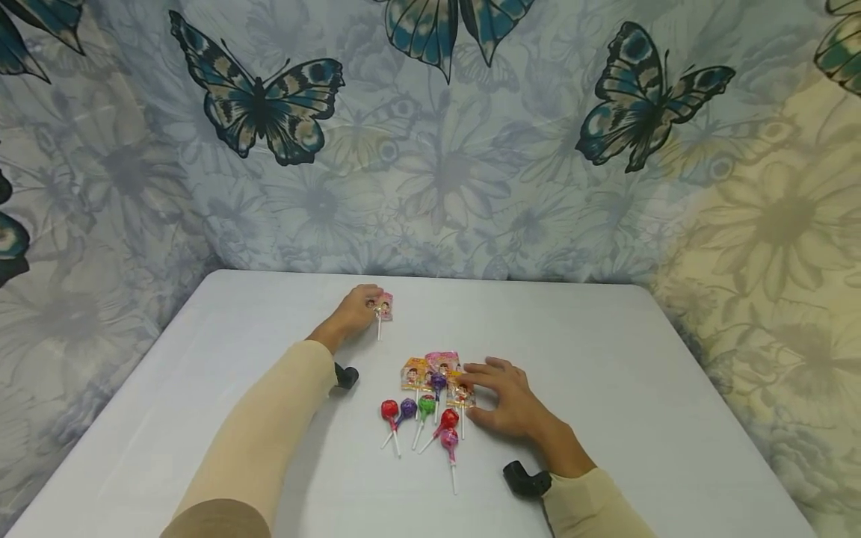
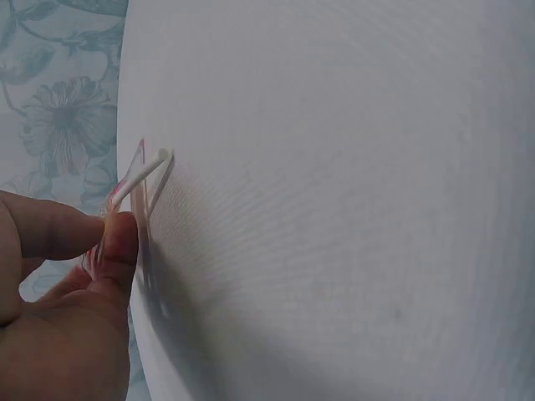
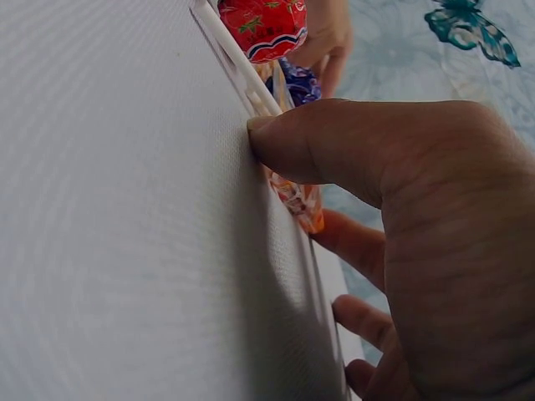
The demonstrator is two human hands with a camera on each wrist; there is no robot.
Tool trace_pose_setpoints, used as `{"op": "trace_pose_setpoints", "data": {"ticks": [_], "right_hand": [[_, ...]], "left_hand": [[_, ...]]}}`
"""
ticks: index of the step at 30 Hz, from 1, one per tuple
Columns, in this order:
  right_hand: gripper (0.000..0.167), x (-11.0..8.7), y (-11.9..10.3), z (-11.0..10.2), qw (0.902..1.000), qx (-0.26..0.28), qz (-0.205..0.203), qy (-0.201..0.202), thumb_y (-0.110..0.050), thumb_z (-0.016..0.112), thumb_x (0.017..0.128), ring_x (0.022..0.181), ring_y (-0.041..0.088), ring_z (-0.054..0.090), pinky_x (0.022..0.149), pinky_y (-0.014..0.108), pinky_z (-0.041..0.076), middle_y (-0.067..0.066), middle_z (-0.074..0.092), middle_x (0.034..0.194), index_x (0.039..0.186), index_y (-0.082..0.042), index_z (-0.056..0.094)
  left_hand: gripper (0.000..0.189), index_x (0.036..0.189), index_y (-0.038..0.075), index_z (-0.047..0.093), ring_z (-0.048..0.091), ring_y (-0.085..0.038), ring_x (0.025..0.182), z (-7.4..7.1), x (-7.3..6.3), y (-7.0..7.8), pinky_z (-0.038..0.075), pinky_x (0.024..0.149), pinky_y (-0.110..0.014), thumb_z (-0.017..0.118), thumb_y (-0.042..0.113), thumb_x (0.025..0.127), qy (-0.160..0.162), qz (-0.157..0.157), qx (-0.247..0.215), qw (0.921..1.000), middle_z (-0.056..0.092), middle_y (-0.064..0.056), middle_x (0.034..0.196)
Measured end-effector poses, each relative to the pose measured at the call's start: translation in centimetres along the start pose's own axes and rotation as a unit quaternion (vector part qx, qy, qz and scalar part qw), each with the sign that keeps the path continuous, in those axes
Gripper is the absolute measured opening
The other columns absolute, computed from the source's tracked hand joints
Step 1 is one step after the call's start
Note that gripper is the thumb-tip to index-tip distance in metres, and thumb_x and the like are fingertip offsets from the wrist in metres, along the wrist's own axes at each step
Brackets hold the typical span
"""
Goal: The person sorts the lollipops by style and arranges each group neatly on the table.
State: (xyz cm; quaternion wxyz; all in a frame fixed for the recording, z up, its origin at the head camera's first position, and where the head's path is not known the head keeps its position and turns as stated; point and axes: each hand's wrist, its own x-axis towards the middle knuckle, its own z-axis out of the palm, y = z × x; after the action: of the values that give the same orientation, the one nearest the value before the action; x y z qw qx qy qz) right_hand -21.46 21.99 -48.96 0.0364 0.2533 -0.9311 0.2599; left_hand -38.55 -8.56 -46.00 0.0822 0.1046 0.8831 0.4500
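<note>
At the far left of the table, my left hand (image 1: 353, 311) pinches a flat lollipop in a pink printed wrapper (image 1: 385, 305) between thumb and fingers. Its white stick (image 2: 142, 177) points out toward the table in the left wrist view. My right hand (image 1: 507, 397) rests at the right side of the lollipop group, fingers spread and relaxed. Its fingertips touch the edge of an orange-wrapped flat lollipop (image 1: 461, 391), with the thumb low on the tabletop. Beside that lie a pink-wrapped one (image 1: 442, 361), another orange one (image 1: 413, 373) and a purple ball lollipop (image 1: 438, 382).
Nearer to me on the white table (image 1: 572, 329) lie ball lollipops: red (image 1: 389, 409), purple (image 1: 408, 408), green (image 1: 427, 405), a second red (image 1: 449, 418) and pink (image 1: 449, 438). Butterfly-print cloth (image 1: 444, 187) hangs behind the table's back edge.
</note>
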Motion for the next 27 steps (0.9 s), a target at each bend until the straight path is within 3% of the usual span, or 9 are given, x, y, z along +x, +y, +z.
{"op": "trace_pose_setpoints", "data": {"ticks": [7, 12, 19, 27], "right_hand": [[0.05, 0.1, 0.1, 0.1, 0.9998, 0.007, -0.019, 0.007, -0.029, 0.075, 0.077, 0.132, 0.039, 0.034, 0.101, 0.062, 0.019, 0.002, 0.055, 0.136, 0.126, -0.023, 0.066], [0.05, 0.2, 0.2, 0.0, 0.9998, 0.002, -0.019, 0.006, -0.029, 0.074, 0.078, 0.132, 0.039, 0.034, 0.1, 0.062, 0.02, 0.003, 0.054, 0.136, 0.127, -0.023, 0.066], [0.051, 0.2, 0.0, -0.2, 0.9998, 0.002, -0.018, 0.004, -0.029, 0.074, 0.078, 0.132, 0.039, 0.034, 0.1, 0.062, 0.02, 0.003, 0.054, 0.136, 0.127, -0.023, 0.065], [0.051, 0.0, -0.2, -0.1, 0.9998, -0.008, -0.016, 0.006, -0.03, 0.075, 0.077, 0.131, 0.039, 0.035, 0.1, 0.063, 0.021, 0.003, 0.054, 0.136, 0.126, -0.024, 0.066]], "left_hand": [[0.062, 0.142, -0.003, 0.044, 0.023, -0.036, 0.14, 0.2, 0.2, -1.0, 0.016, 0.112, -0.043, 0.048, -0.012, 0.08, 0.016, 0.031, 0.075, 0.9966, 0.032, -0.021, 0.15], [0.062, 0.142, -0.003, 0.044, 0.026, -0.035, 0.139, 0.3, 0.3, -1.2, 0.018, 0.112, -0.042, 0.056, -0.008, 0.081, 0.033, 0.053, 0.084, 0.9945, 0.035, -0.021, 0.148], [0.054, 0.137, -0.007, 0.047, 0.029, -0.037, 0.137, 0.1, 0.3, -1.8, 0.019, 0.112, -0.043, 0.06, 0.0, 0.085, 0.029, 0.062, 0.099, 0.9927, 0.038, -0.022, 0.146], [0.05, 0.138, 0.0, 0.051, 0.034, -0.035, 0.135, -0.6, -0.4, -2.9, 0.027, 0.109, -0.043, 0.065, 0.01, 0.091, 0.013, 0.025, 0.032, 0.9991, 0.04, -0.016, 0.147]]}}
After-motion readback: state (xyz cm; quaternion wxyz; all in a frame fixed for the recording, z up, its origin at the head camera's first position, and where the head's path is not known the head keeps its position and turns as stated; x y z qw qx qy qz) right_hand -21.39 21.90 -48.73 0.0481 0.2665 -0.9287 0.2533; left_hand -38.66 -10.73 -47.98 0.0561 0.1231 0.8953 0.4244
